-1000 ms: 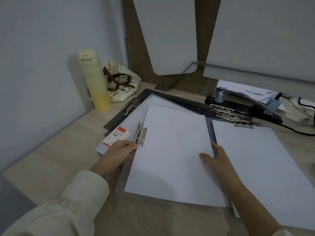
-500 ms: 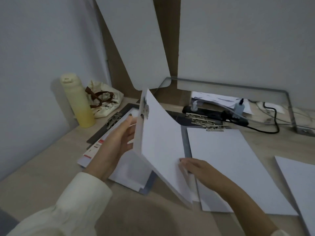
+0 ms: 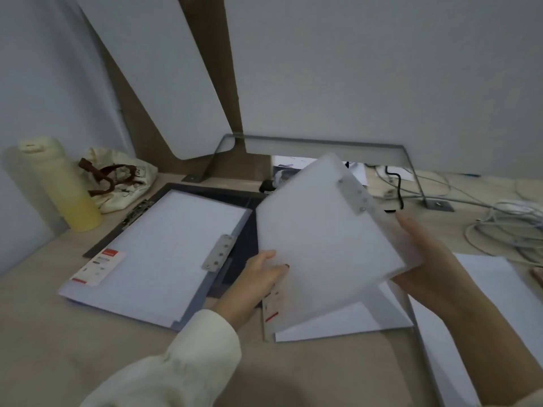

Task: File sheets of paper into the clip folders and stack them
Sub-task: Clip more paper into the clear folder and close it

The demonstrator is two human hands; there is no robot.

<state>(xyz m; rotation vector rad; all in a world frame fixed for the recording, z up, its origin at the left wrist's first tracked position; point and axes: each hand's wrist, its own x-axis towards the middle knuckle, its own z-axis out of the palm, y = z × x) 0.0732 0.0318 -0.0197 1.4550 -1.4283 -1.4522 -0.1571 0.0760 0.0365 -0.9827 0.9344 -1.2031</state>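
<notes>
The person is holding a translucent white clip folder (image 3: 329,242) up off the desk (image 3: 58,348), tilted, with its back facing the camera and its riveted metal plate (image 3: 352,195) showing near the upper right edge. The left hand (image 3: 258,274), coming out of a cream sleeve (image 3: 182,362), is gripping the folder's lower left edge, thumb lying on the near face. The right hand (image 3: 426,259) is gripping the right edge, thumb pointing up along it, the other fingers showing dimly through the plastic behind it.

Directly under the raised folder a white sheet (image 3: 346,321) is lying flat on the desk, with a red-marked label strip (image 3: 271,304) just beside its left edge. To the left a second clip folder (image 3: 164,248) is lying closed and flat, carrying a red-and-white sticker (image 3: 100,265) on its near left corner and a metal plate (image 3: 219,252) at its right edge. It is resting on a dark open folder (image 3: 205,192), whose clip (image 3: 136,210) is sticking out at the far left. More loose paper (image 3: 499,304) is lying at the right.

A pale yellow bottle (image 3: 64,186) is standing upright at the far left, touching a cloth bag (image 3: 120,180). Cables (image 3: 499,218) are trailing across the far right, beside a grey metal stand (image 3: 308,139)
</notes>
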